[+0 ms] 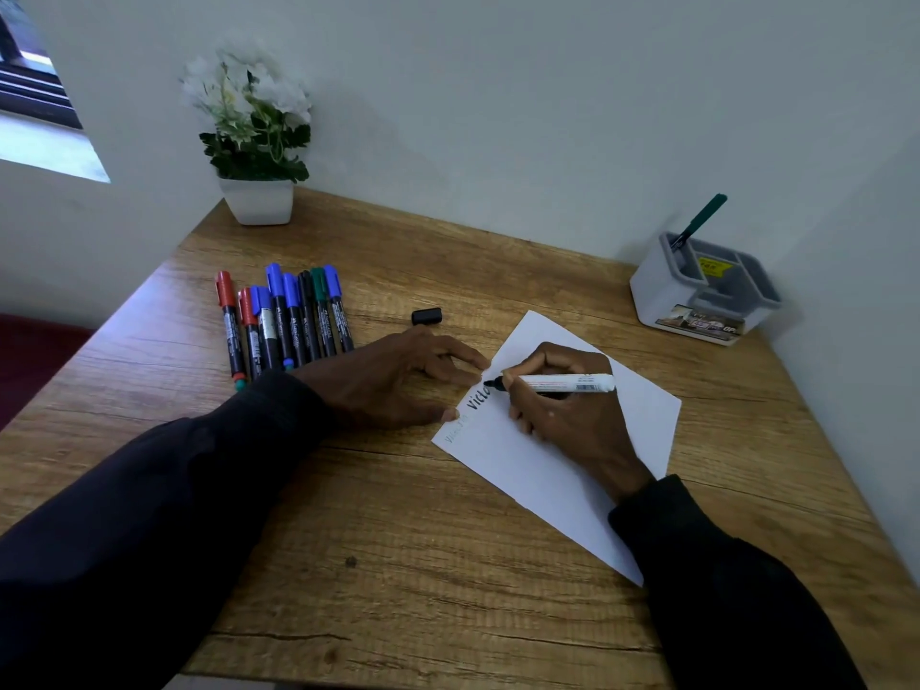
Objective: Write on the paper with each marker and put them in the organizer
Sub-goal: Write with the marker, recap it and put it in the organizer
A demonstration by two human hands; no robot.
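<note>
Right now I see the right hand (562, 410) resting on the paper (537, 485). Its fingers (517, 385) are pinched round a white marker (572, 383) close to its black tip. The tip touches the sheet at the end of a few dark letters, and the barrel points off to the right, low over the knuckles.

The left hand (393, 381) lies on the worktop (398, 540) with its fingers spread and relaxed, gripping nothing. Its fingertips touch the paper's left edge, just beside the marker tip. A black cap (426, 316) lies loose on the wood just beyond that hand.

Further left I see a row of capped markers (284, 321) side by side, red, blue, black and green, well apart from the sheet. The organizer (697, 301) stands in the far right corner against the wall. One green marker (699, 221) leans in its back left compartment. Bare wood lies between the paper and the organizer, and more in front of the sheet toward the near edge. A potted flower (256, 191) stands at the far left corner.
</note>
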